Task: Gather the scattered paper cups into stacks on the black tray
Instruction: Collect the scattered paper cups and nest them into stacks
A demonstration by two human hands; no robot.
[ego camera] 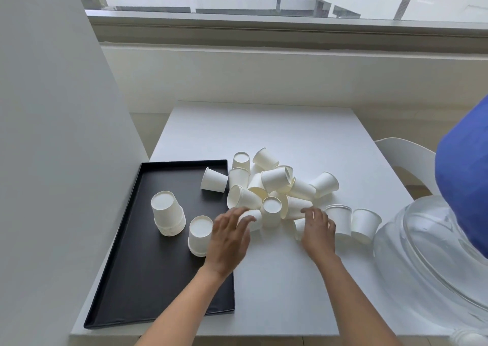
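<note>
Paper cups [274, 184], small, plain white and tapered, are lying in a loose heap on the white table [264, 129], just right of the black tray [137, 292]. Most in the heap are resting on their sides or leaning on one another, some with cream insides showing; a few are standing upside down with their flat bases up. Two upside-down stacks are sitting on the tray: a taller stack [168, 213] toward the left and a shorter stack [200, 236] just beside the left hand. One single cup [214, 180] is lying on its side at the tray's far right edge. The left hand [228, 240] is hovering open over the tray's right edge, fingers spread toward an upside-down cup [271, 211], grasping nothing. The right hand [318, 233] is curling loosely over a cup at the near edge of the heap; whether it is gripping it I cannot tell. A clear glass bowl [433, 253] is sitting at the right.
</note>
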